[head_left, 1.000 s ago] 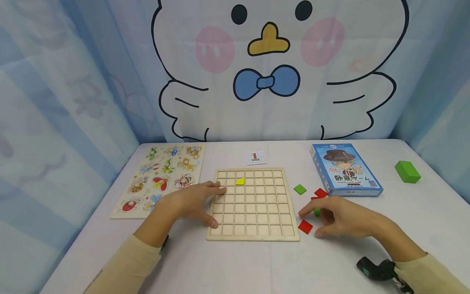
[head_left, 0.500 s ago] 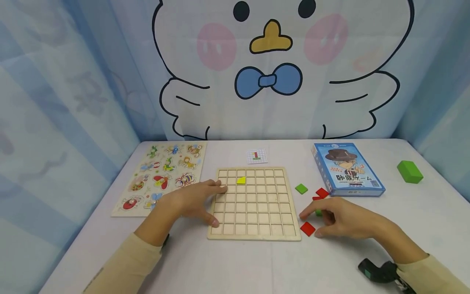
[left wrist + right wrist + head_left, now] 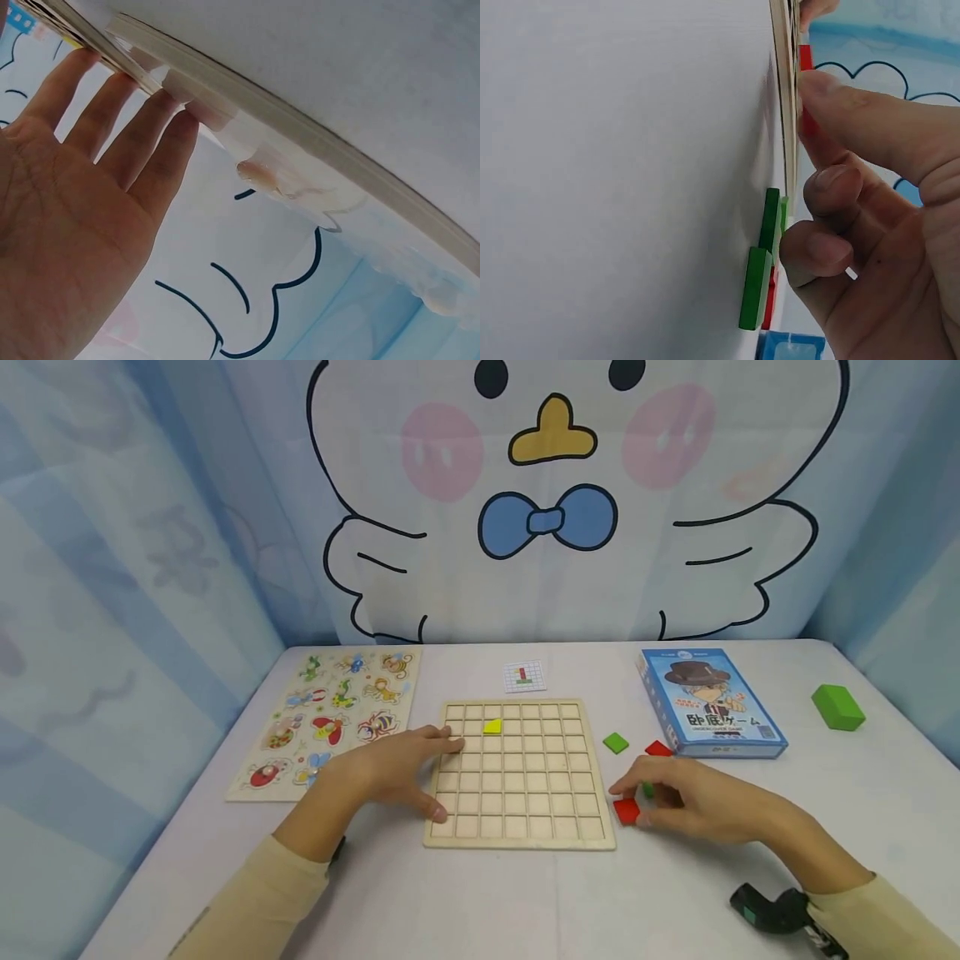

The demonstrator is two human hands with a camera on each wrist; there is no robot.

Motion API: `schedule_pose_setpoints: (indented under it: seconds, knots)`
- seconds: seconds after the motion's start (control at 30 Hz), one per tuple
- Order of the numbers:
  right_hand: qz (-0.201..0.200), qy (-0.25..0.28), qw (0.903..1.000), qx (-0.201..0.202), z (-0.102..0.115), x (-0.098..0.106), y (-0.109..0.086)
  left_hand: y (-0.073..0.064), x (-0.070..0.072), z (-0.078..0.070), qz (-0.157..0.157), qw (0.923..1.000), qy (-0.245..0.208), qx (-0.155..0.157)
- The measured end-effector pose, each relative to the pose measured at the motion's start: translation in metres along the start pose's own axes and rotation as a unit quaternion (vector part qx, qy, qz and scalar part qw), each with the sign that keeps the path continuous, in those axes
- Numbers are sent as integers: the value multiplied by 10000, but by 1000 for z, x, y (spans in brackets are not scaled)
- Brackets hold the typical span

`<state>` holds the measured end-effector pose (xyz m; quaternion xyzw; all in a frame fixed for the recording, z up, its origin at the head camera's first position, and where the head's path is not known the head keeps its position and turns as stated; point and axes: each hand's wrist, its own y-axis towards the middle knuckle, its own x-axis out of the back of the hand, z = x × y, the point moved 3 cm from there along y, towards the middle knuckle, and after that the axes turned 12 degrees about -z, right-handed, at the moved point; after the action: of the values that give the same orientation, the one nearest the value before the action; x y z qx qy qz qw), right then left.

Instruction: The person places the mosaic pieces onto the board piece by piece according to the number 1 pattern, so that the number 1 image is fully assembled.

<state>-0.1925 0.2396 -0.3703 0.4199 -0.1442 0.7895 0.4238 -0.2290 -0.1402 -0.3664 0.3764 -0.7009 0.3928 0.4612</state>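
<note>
My right hand (image 3: pixel 701 797) pinches a square red tile (image 3: pixel 626 812) between thumb and forefinger, just off the right edge of the gridded wooden board (image 3: pixel 525 782). In the right wrist view the red tile (image 3: pixel 805 60) is above the tabletop, with the other fingers curled below it. My left hand (image 3: pixel 397 772) rests along the board's left edge, fingers spread and fairly straight. One yellow tile (image 3: pixel 492 727) with a slanted side sits in a cell near the board's upper left. A green tile (image 3: pixel 648 790) is partly hidden under my right hand.
Another green tile (image 3: pixel 616 742) and a red tile (image 3: pixel 657 748) lie right of the board. Behind them is a blue game box (image 3: pixel 712 706), with a green block (image 3: pixel 837 707) farther right. A small pattern card (image 3: pixel 534 677) lies behind the board; an insect picture board (image 3: pixel 296 739) is at left.
My right thumb and forefinger have closed on the near red tile, which is now slightly raised and turned. The left hand stays put on the board's edge.
</note>
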Motion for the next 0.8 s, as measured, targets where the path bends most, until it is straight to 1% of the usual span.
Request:
schedule_pose_setpoints:
  seconds: [0.13,0.23,0.4,0.5,0.6,0.7,0.8]
  knots:
    - [-239,-161,9996,68,2,4,4,-1,1,0,-2,10000,-3,5]
    - [-541,-261,9981,164,4,7,7,-1,2,0,-15,10000,-23,-29]
    - [-1061,-195,9938,256,7,13,13,-1,1,0,-38,10000,-46,-62]
    - [-1313,-144,9905,386,9,16,16,-1,1,1,-63,9999,-74,-75]
    - [-1377,-76,9889,546,11,16,20,-4,0,1,-42,10000,-81,-10]
    - [-1410,-65,9881,609,13,14,23,-7,0,1,-31,10000,-84,38]
    - [-1566,-171,9853,660,15,17,27,-5,1,1,-84,9999,-70,-7]
